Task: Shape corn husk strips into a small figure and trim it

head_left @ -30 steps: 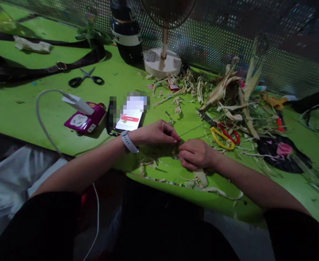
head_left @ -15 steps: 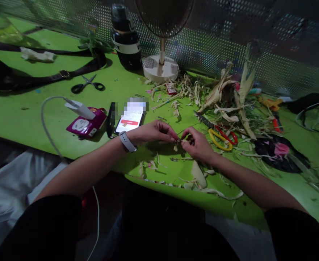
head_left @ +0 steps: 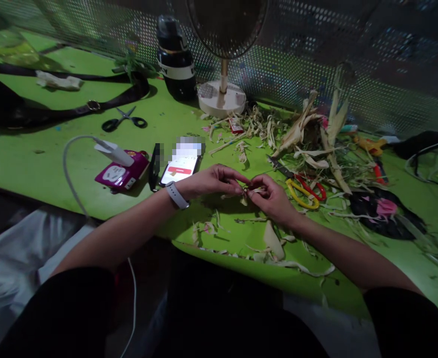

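Observation:
Between my hands, above the green table [head_left: 211, 233], is a small pale piece of corn husk [head_left: 244, 199]. My left hand [head_left: 224, 181], with a watch [head_left: 177, 195] on its wrist, pinches it from the left. The fingertips of my right hand [head_left: 271, 195] close on the husk from the other side, almost touching the left ones. Fingers cover much of the piece, so its exact shape is hidden. Right of my right hand lie scissors with red and yellow handles [head_left: 303, 194], partly under a heap of dry husks [head_left: 297, 127]. Loose husk scraps [head_left: 274, 240] lie below my hands.
A lit phone [head_left: 181, 161] and a purple power adapter with a white charger [head_left: 124, 171] lie to the left. Behind them are black scissors [head_left: 125, 118], a dark bottle [head_left: 177, 72] and a fan [head_left: 221, 98]. A black flat piece with pink scraps [head_left: 368, 219] lies at the right.
My hands have come slightly closer together, and the left forefinger now reaches over toward the right fingers. The husk piece stays pinched between them. The view has shifted a little.

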Available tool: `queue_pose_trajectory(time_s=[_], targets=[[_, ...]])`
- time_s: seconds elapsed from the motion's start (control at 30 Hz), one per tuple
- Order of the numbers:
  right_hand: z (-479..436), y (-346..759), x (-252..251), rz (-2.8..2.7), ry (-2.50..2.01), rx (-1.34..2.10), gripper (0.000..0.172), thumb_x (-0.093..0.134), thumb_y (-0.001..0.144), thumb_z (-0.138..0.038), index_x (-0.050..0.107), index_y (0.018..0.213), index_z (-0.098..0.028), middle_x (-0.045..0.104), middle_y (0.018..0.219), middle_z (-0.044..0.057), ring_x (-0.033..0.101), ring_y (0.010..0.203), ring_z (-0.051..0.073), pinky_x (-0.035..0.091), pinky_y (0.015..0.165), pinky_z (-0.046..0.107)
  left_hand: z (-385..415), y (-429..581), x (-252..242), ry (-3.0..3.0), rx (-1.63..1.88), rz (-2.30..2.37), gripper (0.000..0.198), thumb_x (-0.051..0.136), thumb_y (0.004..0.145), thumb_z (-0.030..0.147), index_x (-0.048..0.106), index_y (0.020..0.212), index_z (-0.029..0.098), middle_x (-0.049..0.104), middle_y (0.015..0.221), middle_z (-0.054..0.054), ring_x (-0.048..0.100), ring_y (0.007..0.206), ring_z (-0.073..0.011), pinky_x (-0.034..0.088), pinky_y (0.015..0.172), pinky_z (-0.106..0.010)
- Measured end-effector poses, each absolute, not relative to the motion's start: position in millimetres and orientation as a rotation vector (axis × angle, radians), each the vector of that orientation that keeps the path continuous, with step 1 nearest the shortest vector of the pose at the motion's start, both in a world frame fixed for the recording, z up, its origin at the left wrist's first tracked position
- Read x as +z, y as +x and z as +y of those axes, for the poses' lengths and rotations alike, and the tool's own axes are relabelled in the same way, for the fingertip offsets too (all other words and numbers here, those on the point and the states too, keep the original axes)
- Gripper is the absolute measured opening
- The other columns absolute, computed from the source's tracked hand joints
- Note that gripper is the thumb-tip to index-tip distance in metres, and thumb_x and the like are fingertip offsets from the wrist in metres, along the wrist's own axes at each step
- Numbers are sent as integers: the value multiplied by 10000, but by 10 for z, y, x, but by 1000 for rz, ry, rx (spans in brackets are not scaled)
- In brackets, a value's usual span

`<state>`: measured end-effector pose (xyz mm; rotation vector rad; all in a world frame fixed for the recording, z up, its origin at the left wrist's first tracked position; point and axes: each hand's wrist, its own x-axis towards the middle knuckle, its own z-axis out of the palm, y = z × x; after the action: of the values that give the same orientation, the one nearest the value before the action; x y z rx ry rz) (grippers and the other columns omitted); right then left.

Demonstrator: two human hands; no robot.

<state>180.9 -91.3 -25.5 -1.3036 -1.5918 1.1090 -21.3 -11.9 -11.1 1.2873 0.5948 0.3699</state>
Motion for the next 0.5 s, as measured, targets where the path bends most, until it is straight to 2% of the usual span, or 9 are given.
queue_pose_trajectory(time_s=[0.1,0.3,0.5], targets=[[-908,1823,-266,-1695,-1269,1059,188,625,790,-282,585,950,-192,667,850,12,627,667,118,525,587,239,-132,-208,-123,1269,361,592,367,794,668,192,718,1023,137,747,836,-58,661,701,-83,529,703,-201],[-898,1825,-255,-1739,-1280,899,94,627,788,-263,623,832,-180,690,772,17,653,689,136,531,638,259,-118,-215,-125,1335,413,600,351,789,675,204,704,1005,119,745,842,-64,677,746,-104,532,751,-231],[-907,1821,-271,-1750,-1339,765,43,607,773,-227,612,784,-186,673,704,11,645,644,142,509,601,261,-189,-224,16,1836,552,702,279,710,763,283,709,992,123,744,888,-84,675,797,-148,515,733,-252]])
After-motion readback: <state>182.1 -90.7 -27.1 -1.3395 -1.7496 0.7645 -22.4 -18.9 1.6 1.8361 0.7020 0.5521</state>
